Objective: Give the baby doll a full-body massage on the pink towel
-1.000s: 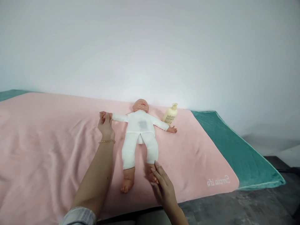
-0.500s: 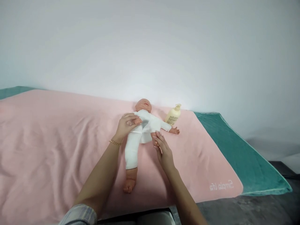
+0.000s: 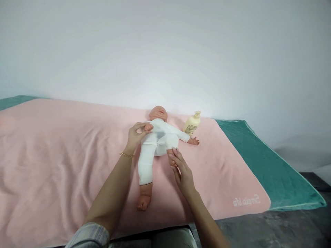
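Observation:
A baby doll (image 3: 158,113) with a white cloth body lies on its back on a pink blanket (image 3: 77,117), head toward the wall. My left hand (image 3: 135,135) is closed around the doll's arm at the left, near its small hand (image 3: 148,127), over the chest. My right hand (image 3: 183,171) grips the doll's foot (image 3: 170,157) on the right, with that leg bent. The other leg (image 3: 145,168) lies straight toward me, and the doll's other arm (image 3: 192,141) stretches out to the right.
A pale yellow pump bottle (image 3: 191,124) stands on the blanket to the right of the doll. A green cover (image 3: 269,168) shows beneath the blanket's right side. The white wall (image 3: 165,51) rises behind. Grey floor (image 3: 253,229) shows at the lower right.
My right hand and the doll's foot in it have shifted slightly down. The doll's arm in my left hand has moved a little up and left. The view has shifted slightly.

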### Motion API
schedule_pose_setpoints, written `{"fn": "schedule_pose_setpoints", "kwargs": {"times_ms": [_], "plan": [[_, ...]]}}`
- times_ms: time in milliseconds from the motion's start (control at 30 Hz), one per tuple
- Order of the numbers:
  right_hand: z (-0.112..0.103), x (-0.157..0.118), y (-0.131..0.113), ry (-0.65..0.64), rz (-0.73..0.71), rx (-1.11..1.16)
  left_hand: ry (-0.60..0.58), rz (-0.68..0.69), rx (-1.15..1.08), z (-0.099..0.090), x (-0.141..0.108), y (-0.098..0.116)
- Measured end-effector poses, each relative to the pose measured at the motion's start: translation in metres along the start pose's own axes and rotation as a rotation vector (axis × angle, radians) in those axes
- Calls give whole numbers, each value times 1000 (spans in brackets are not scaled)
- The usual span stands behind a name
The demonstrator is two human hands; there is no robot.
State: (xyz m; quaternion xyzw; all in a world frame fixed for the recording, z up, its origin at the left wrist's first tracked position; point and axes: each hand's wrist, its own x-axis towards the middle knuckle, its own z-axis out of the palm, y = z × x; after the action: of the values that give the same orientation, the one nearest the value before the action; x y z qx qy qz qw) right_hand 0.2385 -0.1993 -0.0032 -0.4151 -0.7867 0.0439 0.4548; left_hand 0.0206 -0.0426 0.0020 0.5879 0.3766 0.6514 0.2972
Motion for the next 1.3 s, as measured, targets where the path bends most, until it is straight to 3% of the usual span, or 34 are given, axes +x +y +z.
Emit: {"fn": "schedule_pose_setpoints", "kwargs": {"times_ms": [300, 500, 600, 800, 1000, 1300], "plan": [[-12, -65, -24, -99, 55, -4, 608, -278, -543, -21, 6, -14], [1, -96, -25, -94, -7, -86, 835, -538, -746, -38, 7, -42], [5, -101, -25, -72, -18, -120, 865, -535, -760, -39, 7, -46], [0, -92, -24, -71, -22, -129, 773, -428, -674, -33, 6, -30], [-9, -51, -14, -41, -17, -118, 590, -234, -481, -16, 8, -10], [3, 22, 4, 21, 79, 15, -141, 100, 40, 8, -3, 9]]}}
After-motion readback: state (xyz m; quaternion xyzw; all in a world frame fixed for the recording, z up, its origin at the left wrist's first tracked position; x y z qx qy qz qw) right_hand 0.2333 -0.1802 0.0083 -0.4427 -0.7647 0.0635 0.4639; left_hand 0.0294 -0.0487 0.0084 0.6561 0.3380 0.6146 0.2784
